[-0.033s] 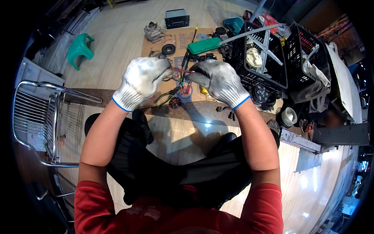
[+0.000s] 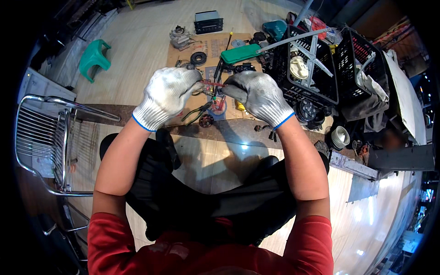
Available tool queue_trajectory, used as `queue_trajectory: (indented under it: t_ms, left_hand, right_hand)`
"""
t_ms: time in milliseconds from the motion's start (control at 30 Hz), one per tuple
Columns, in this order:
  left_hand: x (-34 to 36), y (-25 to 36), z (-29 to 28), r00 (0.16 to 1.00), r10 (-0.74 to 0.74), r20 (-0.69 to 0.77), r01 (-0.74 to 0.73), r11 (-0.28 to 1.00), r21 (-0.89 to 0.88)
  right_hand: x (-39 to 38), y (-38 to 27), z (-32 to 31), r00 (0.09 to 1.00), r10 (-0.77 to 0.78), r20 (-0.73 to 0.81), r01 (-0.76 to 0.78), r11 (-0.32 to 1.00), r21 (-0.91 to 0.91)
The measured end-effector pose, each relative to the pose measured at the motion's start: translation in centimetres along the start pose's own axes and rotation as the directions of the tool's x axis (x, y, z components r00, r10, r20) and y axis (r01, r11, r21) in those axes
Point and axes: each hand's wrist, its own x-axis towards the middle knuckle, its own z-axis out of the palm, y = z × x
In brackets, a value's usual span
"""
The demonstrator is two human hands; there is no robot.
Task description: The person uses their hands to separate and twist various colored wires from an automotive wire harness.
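Note:
A short red wire (image 2: pixel 212 83) is stretched level between my two gloved hands, over the parts on the floor. My left hand (image 2: pixel 172 87), in a white knit glove with a grey palm coating, pinches one end of it. At the other end, the closed fingertips of my right hand (image 2: pixel 252 87), gloved the same way, hold the wire. Below the hands lie pliers (image 2: pixel 197 112) with dark and green handles and a small round motor part (image 2: pixel 206 120). A yellow piece (image 2: pixel 240 106) shows beside my right hand.
Flattened cardboard (image 2: pixel 211 46) bears a black ring (image 2: pixel 198 58), a metal assembly (image 2: pixel 180 36) and a green tray-like piece (image 2: pixel 240 53). Black crates (image 2: pixel 337 91) with parts stand at right, near a white fan wheel (image 2: pixel 340 136). A green stool (image 2: pixel 95 59) and a metal chair (image 2: pixel 43 142) are left.
Slightly less of the red wire shows at my right fingertips. Both arms stay in place.

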Motion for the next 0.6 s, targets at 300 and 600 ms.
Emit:
queue_trajectory:
  t_ms: [300,600]
  left_hand:
    - [-0.4,-1.3,0.4,0.999,-0.048,-0.021,0.043,0.983,-0.18]
    - [0.2,-0.7,-0.1,1.0,-0.001,-0.03,0.001,1.0,-0.003]
  right_hand:
    - [0.0,-1.2,-1.0,0.968,-0.251,-0.011,0.251,0.968,-0.01]
    - [-0.3,3.5,-1.1,0.986,0.157,0.053,-0.161,0.836,0.525]
